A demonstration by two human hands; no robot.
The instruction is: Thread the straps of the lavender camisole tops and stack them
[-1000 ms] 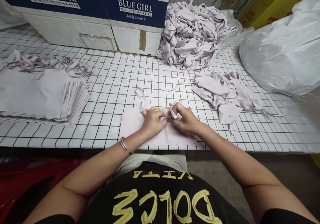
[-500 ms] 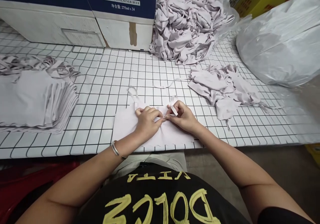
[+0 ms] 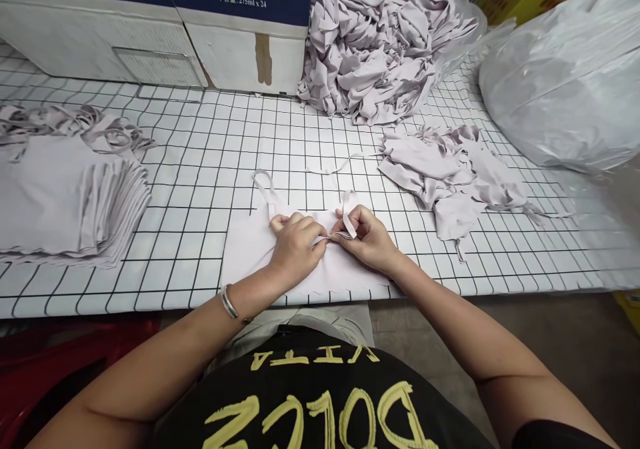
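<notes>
A pale pinkish garment [image 3: 245,245] with thin straps lies flat at the table's front edge. My left hand [image 3: 299,243] pinches its upper edge near the middle. Just to the right, my right hand [image 3: 367,235] pinches the same edge, the fingertips of both hands nearly touching. One strap [image 3: 349,212] loops up by my right fingers; the other strap [image 3: 265,185] stands out beyond my left hand. What lies between the fingertips is too small to make out.
Flat stacked garments [image 3: 55,199] lie at the left. A large heap of pale cloth [image 3: 375,49] and a smaller pile [image 3: 450,175] lie to the right. Behind are a cardboard box [image 3: 240,49] and a plastic bag [image 3: 560,95]. A loose strap [image 3: 333,169] lies mid-table on the grid cloth [image 3: 200,142].
The view has shifted slightly, so the box and heap sit higher in the picture. Both hands keep their pinch on the garment's edge, and the strap by my right fingers has moved slightly.
</notes>
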